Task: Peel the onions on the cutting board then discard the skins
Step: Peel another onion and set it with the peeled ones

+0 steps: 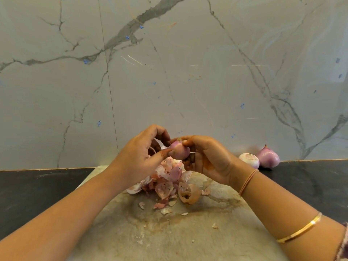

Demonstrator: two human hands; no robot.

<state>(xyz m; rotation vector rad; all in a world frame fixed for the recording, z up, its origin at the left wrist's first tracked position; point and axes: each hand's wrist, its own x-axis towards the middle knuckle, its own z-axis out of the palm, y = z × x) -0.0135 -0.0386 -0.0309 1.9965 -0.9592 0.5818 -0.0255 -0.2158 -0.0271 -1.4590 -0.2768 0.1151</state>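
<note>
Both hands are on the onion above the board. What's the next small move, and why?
Probably pinch the dry bit off the top of the onion with the left hand while the right hand grips it, then drop it on the pile of skins on the cutting board. The onion looks mostly smooth and pink, with a brownish scrap at its tip.

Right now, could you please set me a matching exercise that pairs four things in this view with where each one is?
Things:
1 held onion
2 loose skins
3 pointed purple onion
4 gold bangle

Places:
A on the dark counter by the wall
B round the right forearm
C heaped on the cutting board
D lifted between the left hand and right hand

Pairs: 1-D, 2-C, 3-A, 4-B
</note>
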